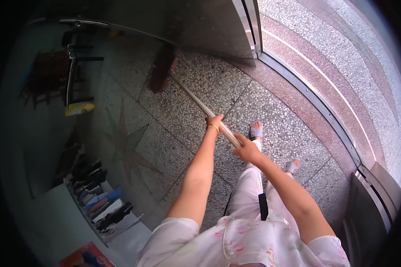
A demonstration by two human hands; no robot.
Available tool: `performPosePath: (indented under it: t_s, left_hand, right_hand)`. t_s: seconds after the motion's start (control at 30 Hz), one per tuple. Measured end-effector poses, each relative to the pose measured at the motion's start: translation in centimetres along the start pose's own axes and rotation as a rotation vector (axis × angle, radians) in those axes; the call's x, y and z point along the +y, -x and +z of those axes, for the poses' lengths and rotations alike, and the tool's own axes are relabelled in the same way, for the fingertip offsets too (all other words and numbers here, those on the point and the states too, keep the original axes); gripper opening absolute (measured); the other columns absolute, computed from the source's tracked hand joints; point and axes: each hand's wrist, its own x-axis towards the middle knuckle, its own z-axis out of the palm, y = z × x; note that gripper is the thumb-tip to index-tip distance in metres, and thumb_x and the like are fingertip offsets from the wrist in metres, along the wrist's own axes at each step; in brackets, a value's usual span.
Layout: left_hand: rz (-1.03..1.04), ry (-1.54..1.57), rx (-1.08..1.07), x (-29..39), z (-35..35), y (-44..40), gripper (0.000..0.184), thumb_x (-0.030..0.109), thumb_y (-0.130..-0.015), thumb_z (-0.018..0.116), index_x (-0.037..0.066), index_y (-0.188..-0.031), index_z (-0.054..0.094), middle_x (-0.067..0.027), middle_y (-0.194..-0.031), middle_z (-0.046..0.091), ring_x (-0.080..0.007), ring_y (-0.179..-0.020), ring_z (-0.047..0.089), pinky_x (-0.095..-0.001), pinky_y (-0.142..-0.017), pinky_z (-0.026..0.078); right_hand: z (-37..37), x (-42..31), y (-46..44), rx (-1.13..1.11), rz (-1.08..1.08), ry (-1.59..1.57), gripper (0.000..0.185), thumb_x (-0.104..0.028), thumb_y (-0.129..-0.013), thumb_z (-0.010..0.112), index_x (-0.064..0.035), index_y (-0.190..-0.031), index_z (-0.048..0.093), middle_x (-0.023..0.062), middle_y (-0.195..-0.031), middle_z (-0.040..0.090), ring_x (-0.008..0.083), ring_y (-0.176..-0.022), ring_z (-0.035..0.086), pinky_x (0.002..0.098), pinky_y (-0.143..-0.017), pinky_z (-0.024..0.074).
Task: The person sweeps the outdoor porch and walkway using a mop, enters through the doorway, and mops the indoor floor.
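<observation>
A long broom [195,97] slants across the floor, its pale handle rising toward me and its dark reddish-brown head [165,73] down on the speckled floor. The head lies in shadow beside the dark door panel, so its bristles are hard to make out. Wrapped round the middle of the handle is my left hand [215,121], with a yellow bangle at the wrist. Closer to my body, my right hand [247,149] is closed on the upper end of the handle, its fingers slightly blurred.
A metal door track [316,100] curves along the right, with striped paving [343,66] beyond. Dark chairs [51,75] stand at the far left. Several assorted items fill a shelf [98,202] at lower left. My slippered feet [256,132] are on the terrazzo floor [280,115].
</observation>
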Motion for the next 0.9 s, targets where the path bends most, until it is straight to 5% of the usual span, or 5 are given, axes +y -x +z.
performPosePath:
  t_s: [0.1, 0.37, 0.5, 0.63, 0.9]
  left_hand:
    - [-0.071, 0.1, -0.123, -5.1, 1.6, 4.9, 0.024, 0.009, -0.071, 0.06, -0.001, -0.083, 0.042, -0.0108, -0.057, 0.045, -0.0251, -0.04, 0.048, -0.0397, -0.039, 0.048]
    - [-0.448, 0.398, -0.461, -24.7, 10.0, 28.3, 0.01, 0.002, -0.06, 0.051, -0.001, -0.053, 0.045, -0.0152, -0.048, 0.05, -0.0248, -0.037, 0.051, -0.0338, -0.037, 0.045]
    - [-0.528, 0.292, -0.368, -29.9, 13.1, 39.5, 0.01, 0.003, -0.064, 0.053, 0.0, -0.064, 0.044, -0.0126, -0.05, 0.049, -0.0228, -0.037, 0.05, -0.0339, -0.034, 0.044]
    - [-0.548, 0.239, -0.43, -27.7, 13.4, 42.6, 0.013, 0.005, -0.064, 0.055, -0.001, -0.062, 0.043, -0.012, -0.052, 0.048, -0.0236, -0.038, 0.05, -0.0344, -0.035, 0.044]
    - [-0.345, 0.291, -0.44, -16.7, 10.6, 30.3, 0.013, 0.008, -0.067, 0.055, 0.0, -0.06, 0.047, -0.0137, -0.047, 0.05, -0.0239, -0.038, 0.051, -0.034, -0.038, 0.045]
  right_hand:
    - [-4.1, 0.8, 11.3, -0.104, 0.285, -0.011, 0.062, -0.009, -0.065, 0.059, -0.0095, -0.123, 0.034, 0.0162, -0.09, 0.056, 0.0204, -0.07, 0.056, 0.0287, -0.062, 0.0446]
    - [-12.7, 11.4, 42.3, 0.119, 0.432, -0.081, 0.061, -0.003, -0.063, 0.055, -0.0034, -0.122, 0.037, 0.0137, -0.105, 0.052, 0.0179, -0.089, 0.052, 0.0272, -0.076, 0.0411]
    - [-15.2, 10.0, 52.8, 0.294, 0.52, -0.088, 0.061, 0.002, -0.056, 0.057, -0.001, -0.115, 0.045, 0.0098, -0.074, 0.058, 0.014, -0.058, 0.056, 0.0239, -0.051, 0.0435]
    - [-15.2, 2.9, 51.9, 0.471, 0.617, -0.155, 0.061, 0.009, -0.048, 0.058, 0.0005, -0.107, 0.051, 0.0029, -0.053, 0.048, 0.009, -0.034, 0.043, 0.021, -0.03, 0.0317]
    - [-13.2, -0.2, 38.6, 0.356, 0.498, 0.069, 0.054, 0.004, -0.054, 0.055, -0.0002, -0.108, 0.052, 0.0038, -0.058, 0.051, 0.0084, -0.043, 0.046, 0.0239, -0.04, 0.0359]
